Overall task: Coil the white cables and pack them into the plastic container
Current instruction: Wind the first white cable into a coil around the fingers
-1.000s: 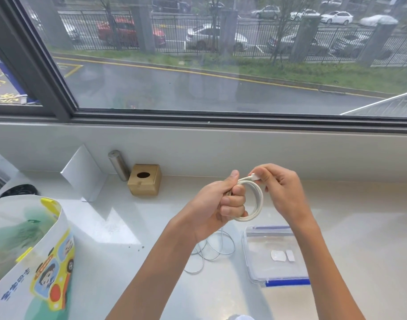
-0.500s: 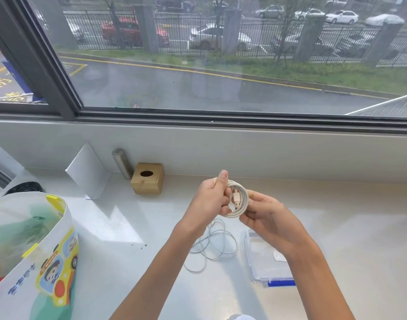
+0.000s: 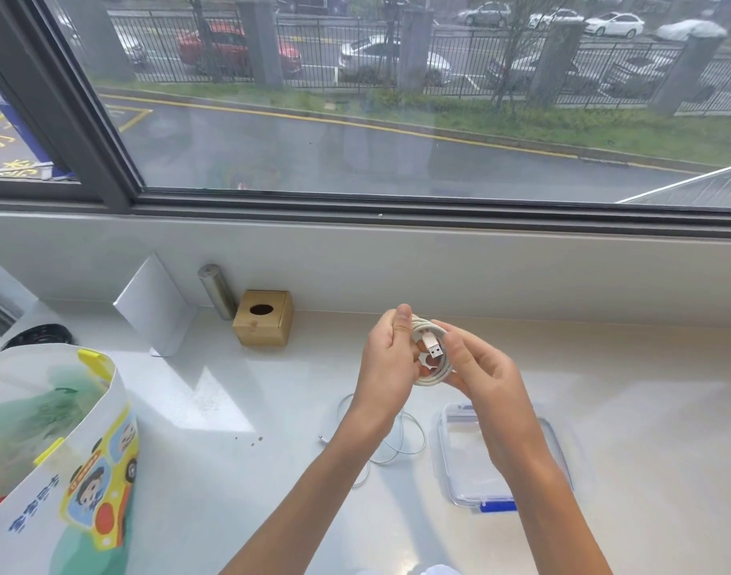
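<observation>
A white cable, wound into a tight coil (image 3: 432, 354), is held up above a white counter (image 3: 645, 408), with its USB plug (image 3: 434, 347) lying across the middle of the ring. The left hand (image 3: 390, 359) grips the coil's left side, thumb up along the rim. The right hand (image 3: 479, 369) cups the coil's right side, fingers curled under it. Below, near the hands, a clear plastic container (image 3: 459, 458) with a blue clip lies open on the counter, partly hidden by the right forearm; no cable shows in the part visible. Just left of it, a thinner white cable (image 3: 401, 441) lies loose on the counter, not yet coiled. So one cable looks coiled but unpacked, and at least one more remains. Farther left stand a wooden box (image 3: 264, 319) and a printed bag (image 3: 65, 471).
</observation>
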